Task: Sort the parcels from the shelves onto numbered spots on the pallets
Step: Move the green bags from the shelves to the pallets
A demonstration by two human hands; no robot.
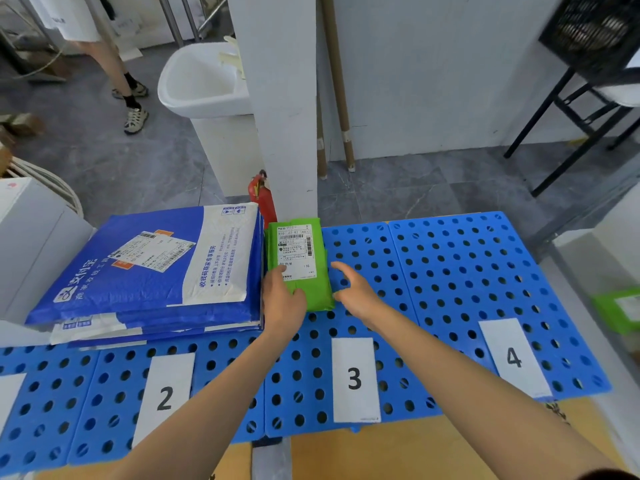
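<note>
Green parcel [299,261] lies flat on blue pallet [467,271], far side, behind number 3 card [355,379], right beside blue bag stack [149,271]. Left hand [282,303] flat on parcel, fingers straight. Right hand [356,289] spread loose, just beside parcel's right edge

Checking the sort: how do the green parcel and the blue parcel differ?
The green parcel is small and narrow, the blue parcel broad. The green parcel lies singly behind label 3; the blue parcel tops a stack behind label 2. Both carry white shipping labels.
</note>
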